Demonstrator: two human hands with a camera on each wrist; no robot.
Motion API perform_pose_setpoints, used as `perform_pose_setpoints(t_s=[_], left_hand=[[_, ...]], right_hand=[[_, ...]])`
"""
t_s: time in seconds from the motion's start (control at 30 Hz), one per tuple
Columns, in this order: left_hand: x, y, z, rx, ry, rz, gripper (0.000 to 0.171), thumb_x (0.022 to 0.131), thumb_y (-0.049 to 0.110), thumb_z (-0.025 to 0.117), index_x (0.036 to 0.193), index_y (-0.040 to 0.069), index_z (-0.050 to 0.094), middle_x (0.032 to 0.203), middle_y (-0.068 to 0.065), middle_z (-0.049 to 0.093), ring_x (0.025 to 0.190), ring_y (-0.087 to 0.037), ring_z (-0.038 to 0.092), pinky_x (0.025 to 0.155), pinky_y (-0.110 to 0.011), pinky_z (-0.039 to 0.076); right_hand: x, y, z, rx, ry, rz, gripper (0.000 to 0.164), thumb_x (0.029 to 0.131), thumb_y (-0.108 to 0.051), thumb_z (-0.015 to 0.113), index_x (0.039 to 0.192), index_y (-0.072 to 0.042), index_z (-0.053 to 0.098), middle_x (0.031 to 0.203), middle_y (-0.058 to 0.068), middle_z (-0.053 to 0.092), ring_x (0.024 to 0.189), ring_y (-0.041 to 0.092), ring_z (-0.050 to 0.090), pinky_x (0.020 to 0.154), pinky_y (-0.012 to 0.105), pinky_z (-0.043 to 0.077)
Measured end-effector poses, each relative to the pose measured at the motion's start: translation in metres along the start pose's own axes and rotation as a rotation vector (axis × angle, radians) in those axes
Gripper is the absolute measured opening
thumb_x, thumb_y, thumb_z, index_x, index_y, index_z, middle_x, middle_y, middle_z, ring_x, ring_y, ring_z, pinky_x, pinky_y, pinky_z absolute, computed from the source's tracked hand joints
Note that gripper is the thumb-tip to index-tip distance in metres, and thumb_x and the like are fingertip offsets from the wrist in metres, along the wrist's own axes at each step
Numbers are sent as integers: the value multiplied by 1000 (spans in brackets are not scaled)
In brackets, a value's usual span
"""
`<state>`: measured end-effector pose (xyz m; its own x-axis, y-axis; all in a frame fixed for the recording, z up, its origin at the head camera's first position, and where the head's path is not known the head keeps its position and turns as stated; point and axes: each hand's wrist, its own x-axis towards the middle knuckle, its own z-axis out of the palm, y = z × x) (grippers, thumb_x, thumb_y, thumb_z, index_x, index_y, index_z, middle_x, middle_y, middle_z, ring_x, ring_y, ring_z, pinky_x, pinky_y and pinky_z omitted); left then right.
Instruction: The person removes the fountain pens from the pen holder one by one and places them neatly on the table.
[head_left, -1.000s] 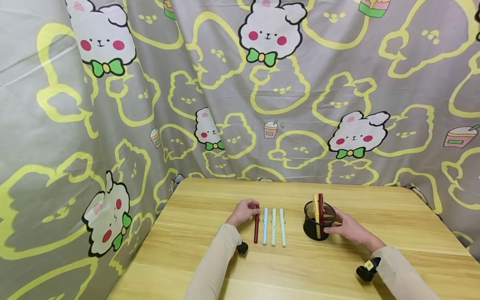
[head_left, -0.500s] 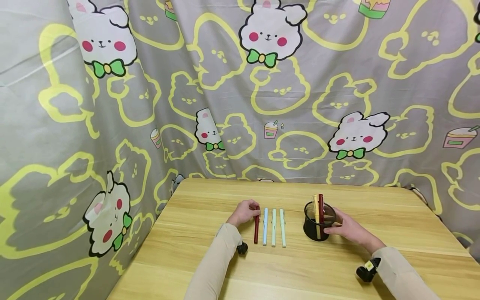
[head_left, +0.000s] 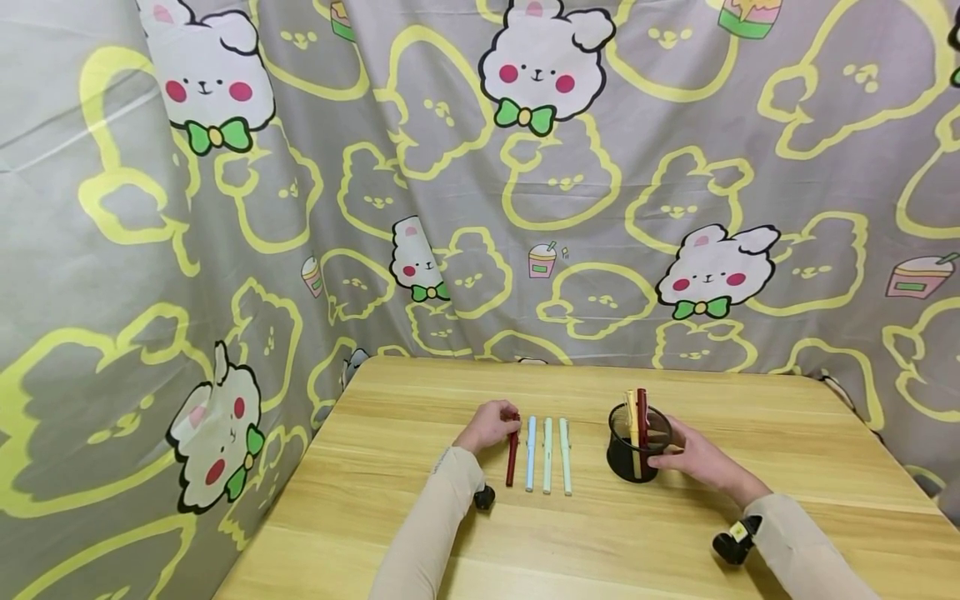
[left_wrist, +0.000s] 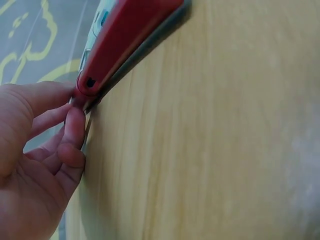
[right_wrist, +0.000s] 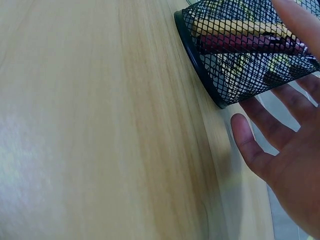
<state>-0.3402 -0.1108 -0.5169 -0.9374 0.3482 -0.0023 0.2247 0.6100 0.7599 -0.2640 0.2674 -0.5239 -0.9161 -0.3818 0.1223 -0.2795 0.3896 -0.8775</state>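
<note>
My left hand (head_left: 489,423) pinches the far end of a dark red pen (head_left: 512,462) at the left end of a row of pens. In the left wrist view, thumb and fingertips meet at the end of this red pen (left_wrist: 122,42). Beside it lie a light blue pen (head_left: 530,457) and two pale green pens, the nearer one (head_left: 547,458) and the rightmost one (head_left: 566,458). A black mesh pen holder (head_left: 621,461) stands upright to their right, with my right hand (head_left: 701,458) gripping its right side. Inside it stand a yellow pen (head_left: 634,425) and another dark red pen (head_left: 642,408).
The wooden table (head_left: 600,550) runs back to a grey curtain (head_left: 465,192) with yellow outlines and rabbit prints. More of the curtain hangs along the left side. Black wrist cameras sit at the left cuff (head_left: 485,497) and the right cuff (head_left: 733,546).
The near end of the dark red pen has swung slightly left, so it now lies a little slanted. My right hand and the pen holder stay in place.
</note>
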Motion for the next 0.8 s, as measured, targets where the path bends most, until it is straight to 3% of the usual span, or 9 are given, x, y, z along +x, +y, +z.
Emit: perform_pose_setpoints(t_s=[0.4, 0.8], left_hand=[[-3, -1, -2, 10, -22, 4, 32, 89, 12, 66, 117, -2, 61, 107, -8, 62, 100, -24, 58, 87, -37, 48], [-5, 2, -1, 39, -32, -3, 36, 90, 12, 65, 123, -2, 58, 114, -12, 59, 105, -25, 55, 89, -38, 46]], right_hand=[[-1, 0, 0, -2, 5, -1, 79, 82, -18, 75, 145, 0, 31, 137, 25, 43, 124, 47, 38, 98, 62, 28], [0, 0, 0, -7, 4, 0, 80, 82, -19, 74, 146, 0, 29, 138, 26, 43, 124, 47, 37, 98, 64, 27]])
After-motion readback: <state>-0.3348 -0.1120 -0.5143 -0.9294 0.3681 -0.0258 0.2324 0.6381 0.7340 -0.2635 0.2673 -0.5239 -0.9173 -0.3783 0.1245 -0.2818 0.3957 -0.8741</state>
